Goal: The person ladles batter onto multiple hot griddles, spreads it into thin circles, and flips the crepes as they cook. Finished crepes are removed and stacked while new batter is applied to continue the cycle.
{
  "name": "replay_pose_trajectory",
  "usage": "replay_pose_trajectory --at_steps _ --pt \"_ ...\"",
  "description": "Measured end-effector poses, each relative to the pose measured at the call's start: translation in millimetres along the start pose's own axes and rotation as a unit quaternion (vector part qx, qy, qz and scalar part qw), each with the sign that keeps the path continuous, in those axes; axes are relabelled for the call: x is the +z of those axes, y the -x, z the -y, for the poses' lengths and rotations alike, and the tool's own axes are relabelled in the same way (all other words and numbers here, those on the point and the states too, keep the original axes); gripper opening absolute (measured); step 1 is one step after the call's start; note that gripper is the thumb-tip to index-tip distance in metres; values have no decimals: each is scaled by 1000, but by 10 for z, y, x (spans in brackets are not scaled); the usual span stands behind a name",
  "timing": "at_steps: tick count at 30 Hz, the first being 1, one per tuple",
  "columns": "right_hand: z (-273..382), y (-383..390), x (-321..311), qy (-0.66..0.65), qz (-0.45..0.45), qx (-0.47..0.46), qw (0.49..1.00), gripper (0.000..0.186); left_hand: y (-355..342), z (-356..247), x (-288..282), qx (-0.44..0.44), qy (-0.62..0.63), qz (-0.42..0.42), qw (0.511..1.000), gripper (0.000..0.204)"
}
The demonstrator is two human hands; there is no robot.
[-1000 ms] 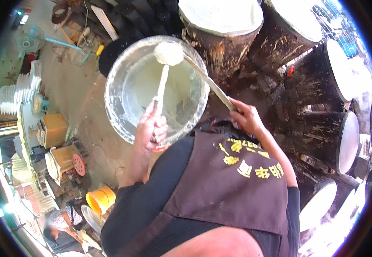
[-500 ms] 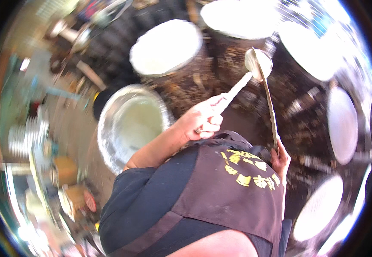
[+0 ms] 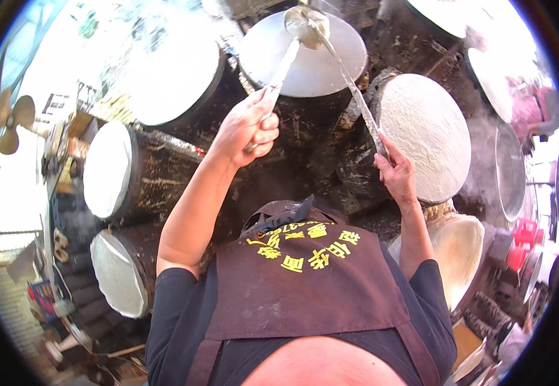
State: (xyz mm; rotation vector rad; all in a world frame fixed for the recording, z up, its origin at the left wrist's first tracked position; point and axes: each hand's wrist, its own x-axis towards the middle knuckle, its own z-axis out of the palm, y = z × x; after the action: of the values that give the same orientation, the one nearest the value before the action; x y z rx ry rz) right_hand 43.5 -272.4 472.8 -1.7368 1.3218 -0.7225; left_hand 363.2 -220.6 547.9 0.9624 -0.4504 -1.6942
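Note:
My left hand is closed around the pale handle of a ladle, whose bowl hangs over a round grey griddle top at the far centre. My right hand grips a long thin metal blade that slants up to meet the ladle bowl. Both arms reach forward over my dark brown apron with yellow characters. A griddle drum on the right carries a white, rough-surfaced sheet of batter.
Several black drum stoves with white round tops ring me: one at upper left, two at left, one at lower right. Steam rises at the right. A fan is at far left. Red items sit at right.
My view has turned from the large metal batter basin to the ring of drums. The ladle was lifted out of the basin and carried up over the far griddle, the blade moving with it.

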Motion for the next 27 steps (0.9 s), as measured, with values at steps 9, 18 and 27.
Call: replay_pose_trajectory --at_steps 9,18,27 --pt "97 -309 112 206 -85 -27 975 51 -1434 413 -135 160 -389 -44 906 36" --pt "-173 -427 711 321 -157 69 932 54 -1598 -837 -384 303 -740 -171 576 43" --pt "304 -215 1109 242 -195 49 949 55 -1605 -1371 -748 502 -527 -51 684 49"
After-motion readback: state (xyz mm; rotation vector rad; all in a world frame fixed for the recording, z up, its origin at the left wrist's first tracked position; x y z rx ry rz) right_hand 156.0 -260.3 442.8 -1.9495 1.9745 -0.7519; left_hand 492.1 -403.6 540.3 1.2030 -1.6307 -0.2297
